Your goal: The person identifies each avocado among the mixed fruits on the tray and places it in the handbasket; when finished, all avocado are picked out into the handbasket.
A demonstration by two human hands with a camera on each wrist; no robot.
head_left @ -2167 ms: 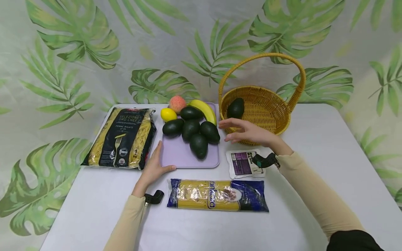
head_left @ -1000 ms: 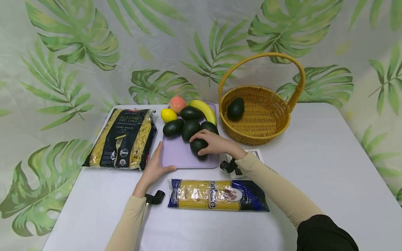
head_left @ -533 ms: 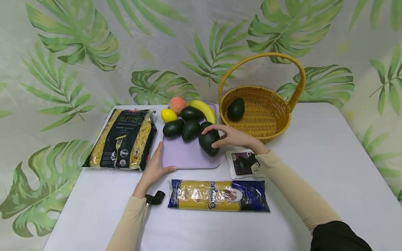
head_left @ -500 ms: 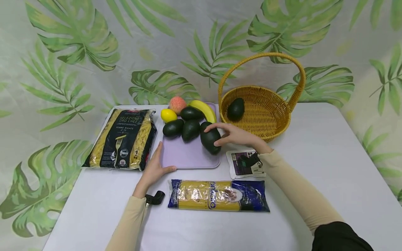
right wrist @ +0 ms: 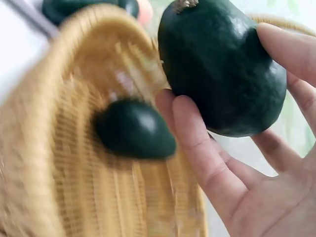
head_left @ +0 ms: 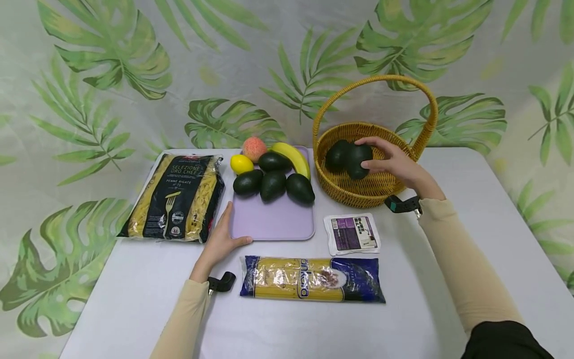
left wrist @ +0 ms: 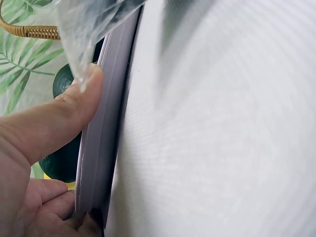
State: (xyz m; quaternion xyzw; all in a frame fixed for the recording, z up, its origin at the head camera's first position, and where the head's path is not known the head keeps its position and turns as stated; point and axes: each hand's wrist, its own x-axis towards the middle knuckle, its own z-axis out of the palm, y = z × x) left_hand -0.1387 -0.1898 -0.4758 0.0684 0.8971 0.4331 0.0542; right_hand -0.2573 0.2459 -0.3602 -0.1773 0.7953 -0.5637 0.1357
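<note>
Right hand (head_left: pixel 395 163) has moved a glossy, rounded avocado (right wrist: pixel 222 71) above the woven basket (head_left: pixel 347 196).

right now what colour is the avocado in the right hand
The avocado is dark green, shown best in the right wrist view.

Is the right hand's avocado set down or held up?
Held up: the right hand grips the avocado; the right wrist view shows it apart from the other avocado inside the basket.

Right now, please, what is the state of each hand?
Left hand: open, touching the tray.
Right hand: closed, holding an avocado.
</note>
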